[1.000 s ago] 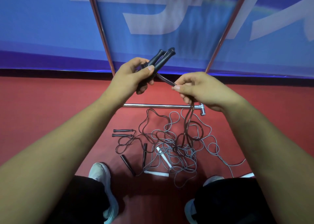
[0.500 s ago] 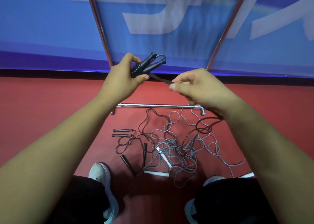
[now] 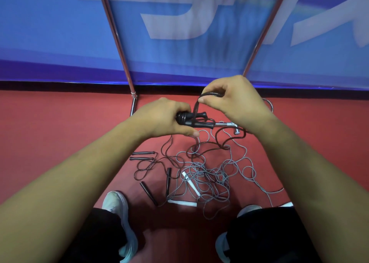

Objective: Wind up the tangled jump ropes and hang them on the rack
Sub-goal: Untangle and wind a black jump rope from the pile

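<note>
Above the left part of the floor tangle [image 3: 207,175], the left hand [image 3: 159,119] grips two black handles [image 3: 199,122] side by side. Above its right part, the right hand [image 3: 237,101] pinches a loop of dark cord [image 3: 196,107] that trails down into the tangle. The cord looks light, limp and springy, so it is probably best pinched close to the handles. At the tangle's left edge lie four loose black handles [image 3: 142,153]; within it I count two white handles [image 3: 182,203].

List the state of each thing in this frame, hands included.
left hand: grips the paired black handles.
right hand: pinches a loop of the black rope.
black rope: partly wound round the handles, rest trailing to the floor.
grey rope: tangled on the floor.
other black handles: lying on the floor.
rack: no rope hung in view.
</note>
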Demonstrator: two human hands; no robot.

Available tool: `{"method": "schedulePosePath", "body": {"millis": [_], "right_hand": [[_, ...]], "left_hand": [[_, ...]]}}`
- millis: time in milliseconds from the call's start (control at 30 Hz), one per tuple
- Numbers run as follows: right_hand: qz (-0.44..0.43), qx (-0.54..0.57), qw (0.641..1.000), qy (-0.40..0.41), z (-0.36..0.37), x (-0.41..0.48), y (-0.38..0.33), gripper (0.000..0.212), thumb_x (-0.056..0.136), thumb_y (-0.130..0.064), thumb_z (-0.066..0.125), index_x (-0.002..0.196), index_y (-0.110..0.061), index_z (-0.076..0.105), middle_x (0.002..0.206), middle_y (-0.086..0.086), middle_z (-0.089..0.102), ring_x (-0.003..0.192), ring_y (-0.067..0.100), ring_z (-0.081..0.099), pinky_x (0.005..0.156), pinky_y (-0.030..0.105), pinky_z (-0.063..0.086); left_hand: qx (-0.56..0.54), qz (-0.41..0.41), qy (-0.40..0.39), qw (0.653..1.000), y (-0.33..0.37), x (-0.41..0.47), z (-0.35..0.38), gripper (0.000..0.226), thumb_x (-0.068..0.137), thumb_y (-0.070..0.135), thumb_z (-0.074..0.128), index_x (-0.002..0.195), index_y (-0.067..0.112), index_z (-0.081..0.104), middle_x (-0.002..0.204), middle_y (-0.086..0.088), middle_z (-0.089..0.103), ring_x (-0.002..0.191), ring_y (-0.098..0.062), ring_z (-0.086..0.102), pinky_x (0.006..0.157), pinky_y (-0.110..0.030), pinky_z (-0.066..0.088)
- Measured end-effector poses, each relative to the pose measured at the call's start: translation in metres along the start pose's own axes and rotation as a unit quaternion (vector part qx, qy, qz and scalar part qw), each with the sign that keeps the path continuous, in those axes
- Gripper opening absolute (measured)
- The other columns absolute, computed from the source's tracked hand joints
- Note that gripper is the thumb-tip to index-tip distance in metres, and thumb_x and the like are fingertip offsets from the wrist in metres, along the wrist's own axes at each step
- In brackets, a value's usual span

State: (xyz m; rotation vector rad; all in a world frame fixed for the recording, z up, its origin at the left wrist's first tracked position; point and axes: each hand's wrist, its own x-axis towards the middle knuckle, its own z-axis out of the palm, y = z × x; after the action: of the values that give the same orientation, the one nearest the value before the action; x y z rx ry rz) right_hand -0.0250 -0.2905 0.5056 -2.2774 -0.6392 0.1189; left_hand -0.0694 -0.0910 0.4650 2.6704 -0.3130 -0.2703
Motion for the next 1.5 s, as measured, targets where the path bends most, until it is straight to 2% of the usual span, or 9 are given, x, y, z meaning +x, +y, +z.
{"method": "schedulePosePath", "body": {"millis": [100,233,333,433,600,800,1133,1300,1500], "right_hand": [[0.000,0.015,1.000,0.012,-0.003,0.002,0.004,0.011,0.081,-0.027,0.080,0.082,-0.016,0.076,0.073,-0.004,0.072,0.072,0.011,0.065,0.072,0.024,0.048],[0.017,0.084,0.996,0.000,-0.007,0.002,0.010,0.014,0.080,-0.027,0.082,0.078,-0.015,0.075,0.060,-0.002,0.066,0.053,0.006,0.054,0.058,0.023,0.043],[0.041,0.109,0.993,-0.011,-0.008,0.005,0.016,0.009,0.087,-0.017,0.073,0.078,-0.017,0.074,0.054,-0.006,0.061,0.049,0.008,0.048,0.052,0.020,0.040],[0.051,0.096,0.993,-0.040,-0.004,0.007,0.018,0.027,0.094,-0.011,0.060,0.072,-0.025,0.067,0.055,-0.005,0.059,0.050,0.013,0.051,0.054,0.025,0.043],[0.050,0.110,0.990,-0.074,-0.001,0.007,0.017,0.024,0.102,-0.026,0.053,0.093,-0.018,0.073,0.060,-0.001,0.058,0.053,0.012,0.054,0.054,0.017,0.042],[0.069,0.155,0.983,-0.069,-0.001,0.007,0.022,0.012,0.097,-0.026,0.062,0.089,-0.017,0.057,0.059,-0.001,0.056,0.051,0.016,0.043,0.051,0.027,0.036],[0.065,0.160,0.981,-0.084,-0.004,0.007,0.022,0.015,0.099,-0.020,0.060,0.087,-0.015,0.068,0.058,-0.005,0.058,0.052,0.012,0.051,0.056,0.021,0.045],[0.096,0.279,0.949,-0.111,-0.007,0.007,0.018,0.023,0.103,-0.021,0.051,0.089,-0.007,0.063,0.056,-0.002,0.040,0.047,0.011,0.026,0.046,0.021,0.022],[0.077,0.168,0.981,-0.056,-0.012,0.004,0.014,0.016,0.091,-0.024,0.071,0.086,-0.013,0.060,0.048,-0.010,0.040,0.046,0.013,0.033,0.044,0.021,0.029]], "left_hand": [[-0.037,0.056,0.004,0.998,0.001,-0.002,-0.002,0.034,0.077,0.061,0.072,0.079,0.033,0.055,0.060,0.013,0.053,0.057,-0.008,0.050,0.058,-0.033,0.042],[-0.156,0.122,-0.022,0.980,0.002,-0.008,-0.008,0.022,0.085,0.041,0.075,0.088,0.023,0.063,0.060,0.011,0.049,0.055,-0.006,0.044,0.054,-0.020,0.035],[-0.312,0.108,-0.013,0.944,0.003,-0.011,-0.012,0.021,0.087,0.031,0.071,0.090,0.013,0.060,0.065,0.001,0.054,0.053,-0.008,0.045,0.051,-0.021,0.037],[-0.426,0.090,0.018,0.900,0.005,-0.010,-0.013,0.022,0.088,0.032,0.065,0.091,0.012,0.057,0.065,-0.010,0.052,0.051,-0.019,0.042,0.047,-0.024,0.034],[-0.531,0.062,0.071,0.842,0.004,-0.006,-0.014,0.035,0.095,0.023,0.053,0.130,0.021,0.053,0.066,-0.015,0.052,0.047,-0.020,0.036,0.047,-0.028,0.026],[-0.587,0.028,0.103,0.803,0.002,-0.004,-0.018,0.032,0.094,0.024,0.051,0.124,0.014,0.059,0.069,-0.017,0.050,0.052,-0.021,0.039,0.046,-0.026,0.027],[-0.648,-0.004,0.072,0.758,0.000,-0.001,-0.019,0.030,0.094,0.030,0.047,0.115,0.008,0.049,0.064,-0.011,0.051,0.044,-0.016,0.037,0.045,-0.023,0.027],[-0.710,0.028,0.035,0.702,-0.001,-0.003,-0.025,0.031,0.099,0.030,0.040,0.126,0.020,0.050,0.066,-0.009,0.047,0.043,-0.014,0.033,0.043,-0.021,0.027],[-0.664,-0.009,0.110,0.739,-0.002,-0.001,-0.034,0.020,0.090,0.031,0.069,0.106,0.025,0.057,0.065,-0.001,0.046,0.044,-0.011,0.032,0.042,-0.020,0.027]]}}
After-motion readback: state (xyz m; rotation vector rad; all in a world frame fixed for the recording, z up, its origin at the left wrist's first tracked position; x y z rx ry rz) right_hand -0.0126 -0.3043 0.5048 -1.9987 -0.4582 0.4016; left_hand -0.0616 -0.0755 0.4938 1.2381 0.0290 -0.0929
